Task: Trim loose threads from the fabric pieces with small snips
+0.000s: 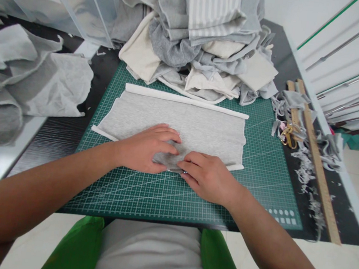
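gray cloth (181, 119) is lying toward 11 o'clock on mat (110, 195) | left hand (147, 148) is resting at 7 o'clock, grip wide | right hand (210, 177) is touching at 5 o'clock, grip narrow, pinch unclear | step (judged): adjusting near edge | next: likely calling for steady pressure

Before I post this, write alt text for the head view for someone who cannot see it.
A person's bare left hand and right hand touch a light grey, white-edged fabric panel near its closest edge, on a green gridded cutting mat. Beyond the panel sits a heap of grey and cream fabric; at right lie gold-handled scissors and a long, pale wooden strip.
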A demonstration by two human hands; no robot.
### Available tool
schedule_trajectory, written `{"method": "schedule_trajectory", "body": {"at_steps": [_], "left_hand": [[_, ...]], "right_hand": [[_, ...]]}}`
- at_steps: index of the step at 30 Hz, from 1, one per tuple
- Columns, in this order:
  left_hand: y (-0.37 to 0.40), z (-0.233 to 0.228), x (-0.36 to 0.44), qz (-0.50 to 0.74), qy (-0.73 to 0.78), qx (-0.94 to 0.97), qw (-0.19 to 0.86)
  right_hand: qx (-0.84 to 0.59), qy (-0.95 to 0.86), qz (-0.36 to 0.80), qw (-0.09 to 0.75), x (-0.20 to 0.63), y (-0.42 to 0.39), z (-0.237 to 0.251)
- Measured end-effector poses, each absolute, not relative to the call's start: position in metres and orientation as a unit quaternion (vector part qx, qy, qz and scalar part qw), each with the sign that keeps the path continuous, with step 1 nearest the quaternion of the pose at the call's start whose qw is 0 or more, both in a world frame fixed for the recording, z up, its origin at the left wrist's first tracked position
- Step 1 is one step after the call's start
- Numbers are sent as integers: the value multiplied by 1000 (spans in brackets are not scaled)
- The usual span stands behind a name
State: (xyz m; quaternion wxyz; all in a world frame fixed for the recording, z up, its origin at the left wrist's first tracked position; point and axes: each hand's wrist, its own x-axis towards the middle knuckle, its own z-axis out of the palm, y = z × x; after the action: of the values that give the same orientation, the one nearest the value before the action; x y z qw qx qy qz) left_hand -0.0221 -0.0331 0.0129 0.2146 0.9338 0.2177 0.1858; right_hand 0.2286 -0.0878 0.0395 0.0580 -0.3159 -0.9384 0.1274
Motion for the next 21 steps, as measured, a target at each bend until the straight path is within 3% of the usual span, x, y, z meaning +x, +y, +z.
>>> {"method": "schedule_trajectory", "body": {"at_steps": [21], "left_hand": [[-34, 10, -22, 204, 220, 929, 218]], "right_hand": [[-267, -960, 65, 59, 227, -90, 34]]}}
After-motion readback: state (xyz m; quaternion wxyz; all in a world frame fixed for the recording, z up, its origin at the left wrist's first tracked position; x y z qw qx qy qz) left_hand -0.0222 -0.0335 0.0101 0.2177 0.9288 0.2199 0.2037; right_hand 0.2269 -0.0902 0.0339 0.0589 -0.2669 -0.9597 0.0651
